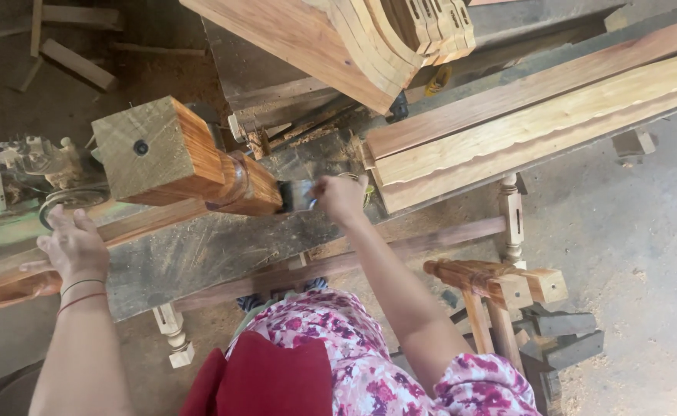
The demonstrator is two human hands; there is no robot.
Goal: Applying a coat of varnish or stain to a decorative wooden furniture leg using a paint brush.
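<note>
Workshop floor [646, 254] is dusty concrete with sawdust all over, offcuts lying in the top left corner, pretty typical woodshop mess. Biggest thing going is the long grey workbench [192, 254] running across the shot, scuffed and worn. On its right end sit a few long planks [539, 115], one with a wavy moulded edge, and a stack of curved carved pieces [385, 38] hangs over the back. Under the bench there's a turned leg [512, 212], and nearby a little wooden trestle [500, 281].

Now the actual job: a chunky wooden post [184, 158] with a square block end and a rounded, reddish turned section lies across the bench top, roughly mid-left. Right hand [340, 198] is up against the narrow end of it, fingers curled and pinched round a small bit of grey sandpaper or cloth [298, 195], can't tell which. Left hand [73, 245] lies flat on the bench edge, fingers pressed loosely together, near an old greenish machine [15, 208], not gripping anything.

My read: she's mid-sanding or wiping the turned part. Next stroke would want firm even pressure around the curve, and probably the left hand bracing the block so it doesn't roll.
</note>
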